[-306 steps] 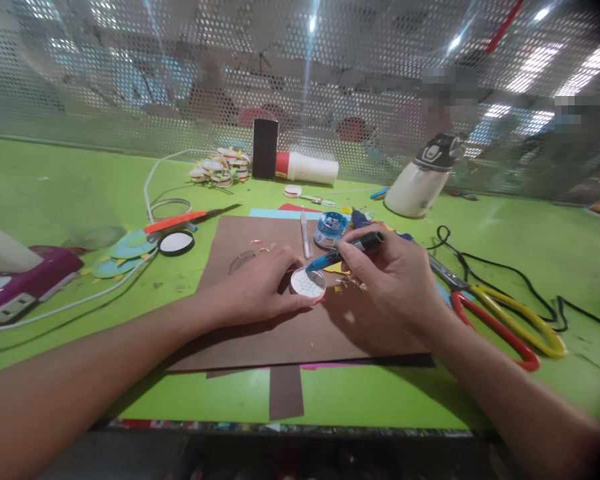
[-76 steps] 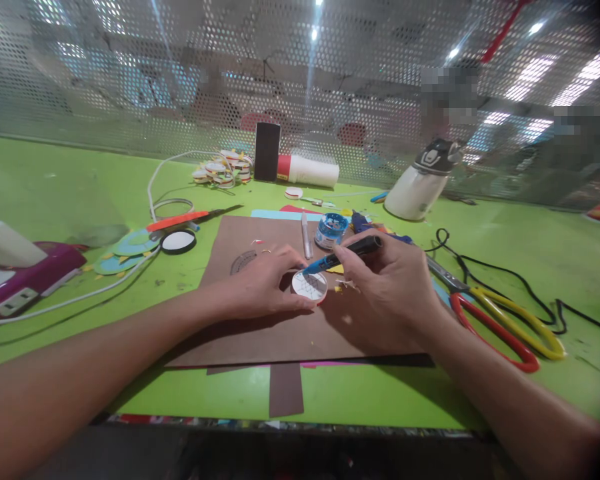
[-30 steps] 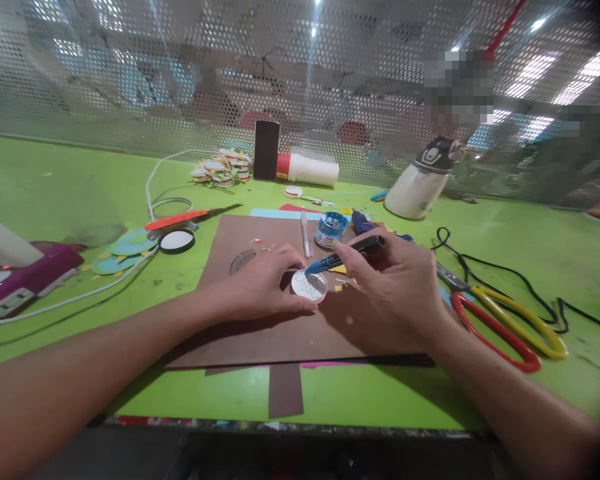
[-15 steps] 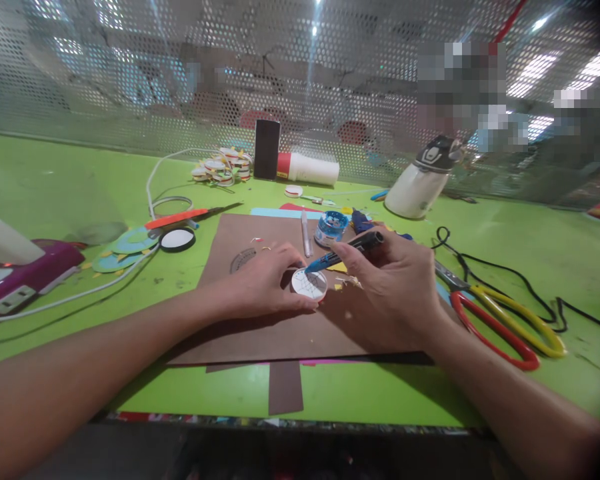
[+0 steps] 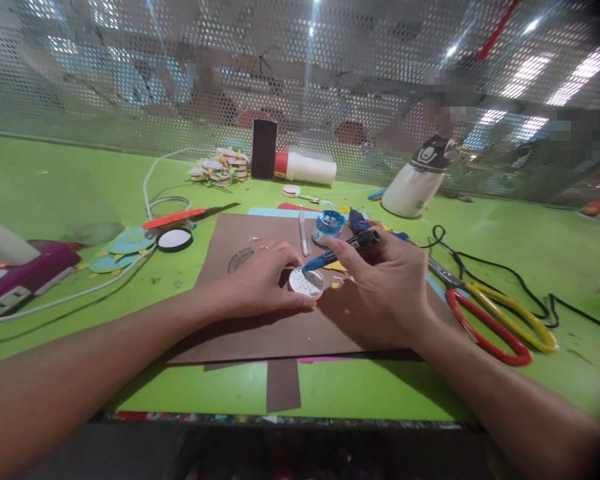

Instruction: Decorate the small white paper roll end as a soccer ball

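My left hand (image 5: 260, 280) pinches a small white paper disc (image 5: 306, 283) with drawn lines, holding it flat on a brown sheet of card (image 5: 280, 327). My right hand (image 5: 385, 280) is closed round a black marker with a blue tip (image 5: 341, 250); the tip rests at the disc's upper edge. Both forearms lie over the near edge of the green table (image 5: 55, 193).
Red and yellow scissors (image 5: 490, 317) and a black cable (image 5: 500, 273) lie right of my right hand. A small blue jar (image 5: 329, 227) and a white pen (image 5: 303, 233) sit behind the disc. A purple device (image 5: 15, 280), white cable, orange knife (image 5: 180, 218), paper circles, a white bottle (image 5: 415, 183) surround.
The marker tip has shifted slightly over the disc and more lines show on it than ten seconds ago. Both hands stay in place.
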The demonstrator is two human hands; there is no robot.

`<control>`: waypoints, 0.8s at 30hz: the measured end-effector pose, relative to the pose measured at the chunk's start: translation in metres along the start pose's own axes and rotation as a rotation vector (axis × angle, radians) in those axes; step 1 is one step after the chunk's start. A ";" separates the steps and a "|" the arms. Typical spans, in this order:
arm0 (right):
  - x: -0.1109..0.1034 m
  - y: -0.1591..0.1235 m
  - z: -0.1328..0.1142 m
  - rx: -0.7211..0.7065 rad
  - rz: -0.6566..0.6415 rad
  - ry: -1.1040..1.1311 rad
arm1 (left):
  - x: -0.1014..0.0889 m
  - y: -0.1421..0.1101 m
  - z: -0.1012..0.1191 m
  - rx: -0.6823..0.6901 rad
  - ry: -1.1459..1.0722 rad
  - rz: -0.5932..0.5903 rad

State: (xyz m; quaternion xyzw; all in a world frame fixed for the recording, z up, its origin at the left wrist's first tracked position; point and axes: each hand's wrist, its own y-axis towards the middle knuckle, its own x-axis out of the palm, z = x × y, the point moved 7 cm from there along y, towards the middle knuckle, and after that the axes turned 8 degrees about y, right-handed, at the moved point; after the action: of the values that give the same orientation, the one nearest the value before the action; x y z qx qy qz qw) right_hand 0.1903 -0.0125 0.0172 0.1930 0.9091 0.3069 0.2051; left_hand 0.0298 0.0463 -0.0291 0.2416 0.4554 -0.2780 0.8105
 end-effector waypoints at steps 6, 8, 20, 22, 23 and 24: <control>-0.017 0.005 -0.014 -0.038 0.151 0.032 | 0.002 0.000 0.000 -0.008 0.010 0.009; -0.019 0.007 -0.018 -0.060 0.158 0.011 | 0.001 0.000 0.000 -0.004 0.019 0.014; -0.006 0.003 -0.013 -0.016 -0.013 -0.002 | 0.001 -0.003 0.000 0.005 -0.012 0.020; -0.006 0.002 -0.013 -0.021 -0.020 0.011 | 0.001 -0.003 0.000 0.001 -0.009 0.020; -0.006 0.003 -0.014 -0.023 -0.018 0.021 | 0.001 -0.004 0.001 -0.007 -0.001 0.019; -0.006 0.003 -0.015 -0.024 -0.014 0.036 | 0.001 -0.004 0.001 -0.018 0.009 0.017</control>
State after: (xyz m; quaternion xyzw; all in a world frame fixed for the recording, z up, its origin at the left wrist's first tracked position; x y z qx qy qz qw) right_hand 0.1892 -0.0201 0.0315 0.1789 0.9102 0.3196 0.1933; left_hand 0.0278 0.0425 -0.0298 0.2394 0.4596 -0.2660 0.8129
